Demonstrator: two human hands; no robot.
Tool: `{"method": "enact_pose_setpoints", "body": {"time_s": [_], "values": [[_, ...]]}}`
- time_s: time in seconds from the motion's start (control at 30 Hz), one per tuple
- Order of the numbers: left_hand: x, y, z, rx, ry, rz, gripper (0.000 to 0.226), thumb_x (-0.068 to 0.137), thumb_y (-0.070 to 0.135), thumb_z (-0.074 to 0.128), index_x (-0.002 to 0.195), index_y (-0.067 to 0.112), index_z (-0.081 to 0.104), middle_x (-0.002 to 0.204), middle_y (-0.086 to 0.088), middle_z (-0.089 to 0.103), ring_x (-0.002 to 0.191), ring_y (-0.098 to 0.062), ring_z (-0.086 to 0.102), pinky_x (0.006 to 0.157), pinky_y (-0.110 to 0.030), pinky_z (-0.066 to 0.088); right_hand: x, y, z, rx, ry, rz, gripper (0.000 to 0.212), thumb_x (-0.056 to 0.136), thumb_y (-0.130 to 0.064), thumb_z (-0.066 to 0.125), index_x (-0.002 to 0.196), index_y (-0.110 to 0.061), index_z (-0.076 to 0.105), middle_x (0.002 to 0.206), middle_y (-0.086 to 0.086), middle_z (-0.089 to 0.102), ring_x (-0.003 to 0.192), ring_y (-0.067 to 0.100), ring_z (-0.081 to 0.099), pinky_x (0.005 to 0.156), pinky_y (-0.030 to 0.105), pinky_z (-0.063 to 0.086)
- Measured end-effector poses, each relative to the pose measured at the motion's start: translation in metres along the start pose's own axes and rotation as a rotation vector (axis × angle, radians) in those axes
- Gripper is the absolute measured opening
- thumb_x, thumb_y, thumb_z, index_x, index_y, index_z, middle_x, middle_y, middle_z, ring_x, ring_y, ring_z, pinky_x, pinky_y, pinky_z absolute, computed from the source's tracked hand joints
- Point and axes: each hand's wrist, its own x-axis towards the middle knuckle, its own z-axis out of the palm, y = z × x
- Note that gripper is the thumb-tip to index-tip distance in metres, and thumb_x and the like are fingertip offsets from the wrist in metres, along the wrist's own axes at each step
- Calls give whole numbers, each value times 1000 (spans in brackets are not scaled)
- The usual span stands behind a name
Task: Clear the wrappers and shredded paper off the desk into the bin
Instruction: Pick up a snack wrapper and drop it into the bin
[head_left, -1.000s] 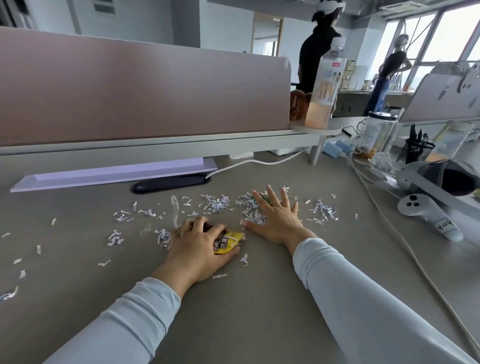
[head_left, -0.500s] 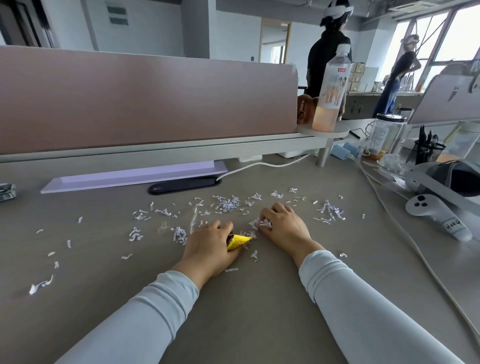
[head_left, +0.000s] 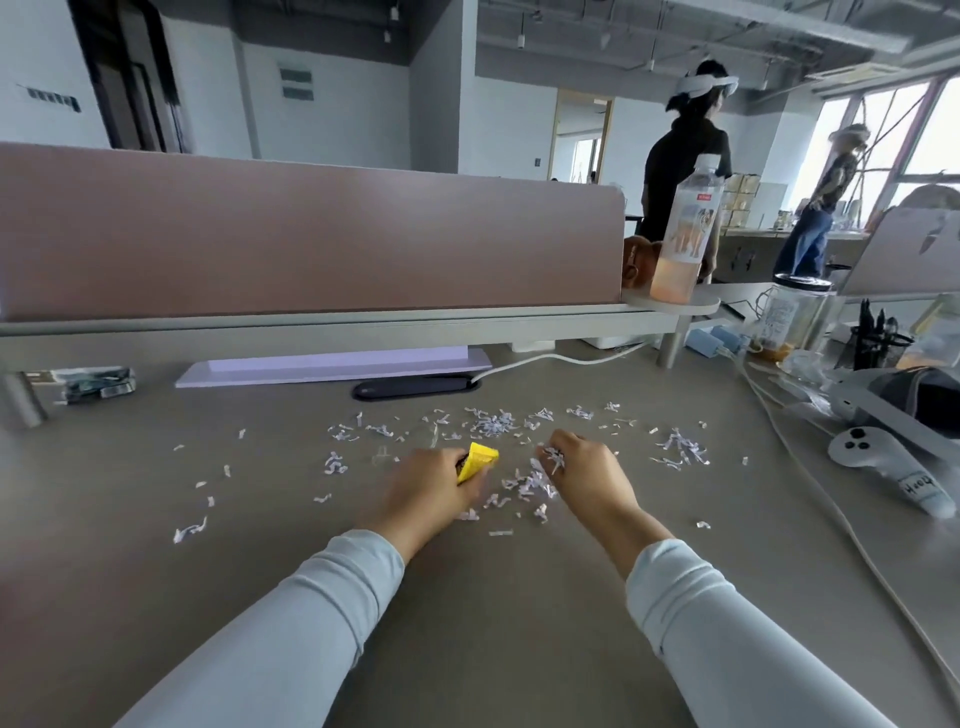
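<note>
Right now the fingers (head_left: 470, 486) of the left hand (head_left: 431, 491) are curling tight round a yellow wrapper (head_left: 482, 458), its crumpled end poking out toward 1 o'clock. The right hand (head_left: 589, 480) is pinching a small tuft of shredded paper (head_left: 554, 458) between thumb and fingertips. Loose shreds are lying on the tabletop (head_left: 467, 623) between the two hands, just beside the right one at its 8 o'clock. A denser patch (head_left: 493, 423) is sitting at 12 o'clock, and a clump (head_left: 680, 448) at the right hand's 2 o'clock; stray strips (head_left: 335, 462) are trailing off at the left hand's 9 o'clock. The bin is lying out of view, and whatever else the left palm is hiding cannot be told.
</note>
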Motion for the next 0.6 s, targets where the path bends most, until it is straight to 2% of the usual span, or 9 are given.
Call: {"method": "enact_pose_setpoints", "body": {"time_s": [0.07, 0.17, 0.23, 0.33, 0.5, 0.6], "values": [[-5, -8, -22, -67, 55, -29, 36, 88, 39, 54, 60, 18, 47, 49, 1, 46, 45, -16, 41, 46, -28, 29, 2, -23, -3, 67, 8, -24, 25, 92, -32, 48, 87, -8, 53, 90, 18, 66, 75, 34, 58, 61, 33, 41], [-15, -20, -63, -15, 160, -56, 44, 87, 40, 54, 51, 19, 40, 46, 5, 40, 46, -18, 40, 47, -28, 26, 8, -69, -6, 165, 41, -117, 27, 91, -31, 50, 87, -6, 55, 86, 21, 66, 73, 36, 58, 60, 32, 40], [-27, -28, -95, 33, 221, -66, 40, 88, 42, 52, 56, 18, 47, 48, 6, 41, 51, -20, 43, 45, -28, 25, 9, -105, -7, 212, 69, -204, 28, 92, -30, 51, 91, -3, 57, 87, 22, 66, 78, 38, 59, 61, 29, 35], [-49, -46, -145, 78, 316, -92, 38, 88, 44, 50, 69, 13, 60, 56, 0, 54, 60, -24, 54, 48, -27, 31, 10, -160, -4, 295, 76, -321, 28, 91, -28, 52, 91, -1, 58, 86, 24, 65, 80, 37, 58, 61, 29, 31], [-86, -76, -232, 197, 454, -174, 35, 88, 42, 50, 71, 15, 64, 55, 2, 57, 63, -24, 55, 55, -30, 39, 6, -248, 4, 376, 80, -503, 25, 91, -27, 52, 76, -8, 52, 67, 9, 53, 65, 29, 42, 57, 28, 25], [-104, -101, -285, 244, 540, -222, 43, 83, 50, 48, 72, 15, 69, 72, -8, 70, 74, -28, 63, 69, -36, 51, 1, -294, 8, 417, 89, -621, 35, 91, -25, 54, 62, -17, 37, 53, -1, 39, 57, 28, 35, 53, 28, 22]]}}
